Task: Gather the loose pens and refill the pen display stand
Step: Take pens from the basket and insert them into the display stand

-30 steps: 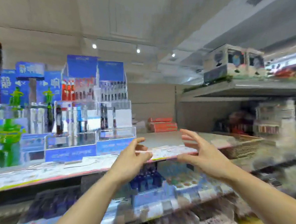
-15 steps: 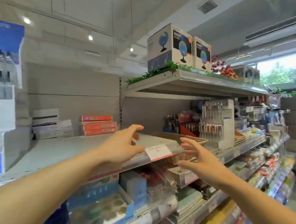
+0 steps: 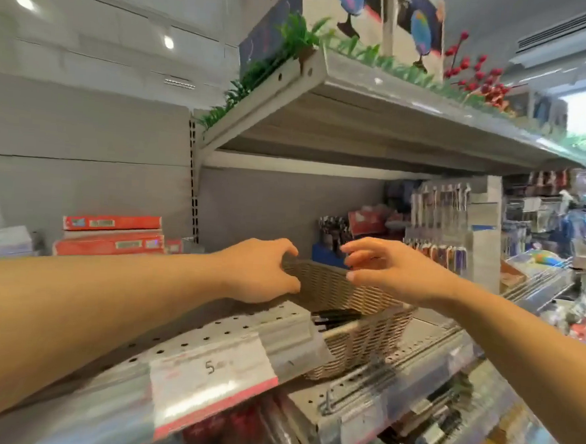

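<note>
A woven beige basket (image 3: 363, 339) stands on the perforated grey shelf (image 3: 230, 331), and several black pens (image 3: 333, 318) lie inside it. My left hand (image 3: 257, 271) grips the basket's left rim, fingers curled over the edge and thumb on the outer side. Over the basket's far right side hovers my right hand (image 3: 395, 272), fingers spread and loosely bent, holding nothing. The blue pen display stand is out of view.
A white rack of hanging pens (image 3: 445, 227) and a blue cup of pens (image 3: 331, 238) stand behind the basket. Red boxes (image 3: 112, 234) are stacked at the left. An upper shelf (image 3: 377, 103) with globe boxes hangs overhead. A price label (image 3: 210, 371) fronts the shelf edge.
The view swung right, away from the blue pen display stand, to the basket. Both hands reached forward to it; the left hand took hold of its rim.
</note>
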The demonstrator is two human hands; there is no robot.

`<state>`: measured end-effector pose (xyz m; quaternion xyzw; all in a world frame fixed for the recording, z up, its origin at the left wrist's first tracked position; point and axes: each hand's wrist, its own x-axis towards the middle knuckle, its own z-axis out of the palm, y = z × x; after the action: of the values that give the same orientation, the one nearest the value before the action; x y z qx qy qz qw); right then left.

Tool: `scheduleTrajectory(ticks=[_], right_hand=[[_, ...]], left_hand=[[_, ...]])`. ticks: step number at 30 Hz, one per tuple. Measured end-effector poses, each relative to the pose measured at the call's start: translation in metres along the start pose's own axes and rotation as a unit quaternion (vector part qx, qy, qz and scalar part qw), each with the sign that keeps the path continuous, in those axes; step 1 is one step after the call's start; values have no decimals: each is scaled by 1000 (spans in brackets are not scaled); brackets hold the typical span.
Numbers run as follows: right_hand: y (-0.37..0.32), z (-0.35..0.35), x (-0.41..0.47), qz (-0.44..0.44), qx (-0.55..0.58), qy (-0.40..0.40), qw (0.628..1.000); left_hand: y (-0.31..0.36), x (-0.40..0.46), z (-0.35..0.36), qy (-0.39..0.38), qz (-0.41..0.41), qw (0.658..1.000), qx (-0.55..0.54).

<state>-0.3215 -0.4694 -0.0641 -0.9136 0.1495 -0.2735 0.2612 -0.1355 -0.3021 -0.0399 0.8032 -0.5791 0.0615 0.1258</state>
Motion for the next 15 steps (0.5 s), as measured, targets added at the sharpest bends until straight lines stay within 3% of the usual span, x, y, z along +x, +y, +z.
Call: scheduleTrajectory(ticks=[5,10,15], right_hand=[[47,-5,68,-43,-30,-146,988],[85,-5,119,-109,-100,-254,956],[99,8,164,-138,-137,-387,901]], left_hand=[[7,57,26,-29,-54,996,71],[11,104,62,-198,-143,959,146],[-3,122,66,-267,-152,931,199]])
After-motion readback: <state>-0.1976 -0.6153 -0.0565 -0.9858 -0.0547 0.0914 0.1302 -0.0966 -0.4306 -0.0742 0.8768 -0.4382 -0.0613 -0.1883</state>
